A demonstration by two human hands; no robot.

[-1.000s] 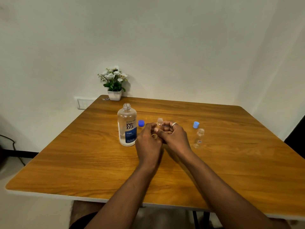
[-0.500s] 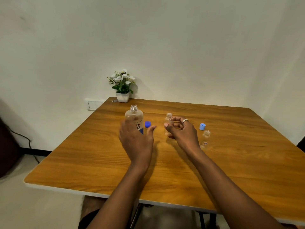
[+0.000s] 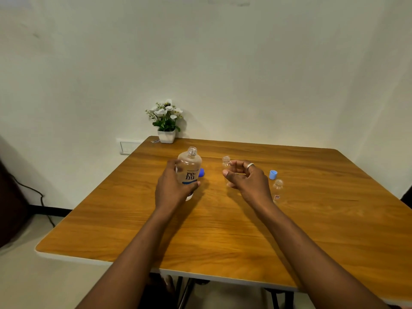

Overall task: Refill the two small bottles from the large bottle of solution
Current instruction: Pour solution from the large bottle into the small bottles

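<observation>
On my feed the left hand has its grip clamped round the lower half of the large bottle, thumb across the front under the "re-nu" label. The bottle stands roughly upright with its neck open. I cannot tell whether its base is on the tabletop. The right hand's grip is curled round one small bottle, whose open neck pokes up above the fingers; a ring shows on one finger. The two hands sit apart, side by side over the middle of the tabletop. A dark blue cap lies just behind the large bottle. Right of the right hand the second small bottle stands uncapped, with a light blue cap just beyond it. At the far left corner sits a potted plant against the wall
</observation>
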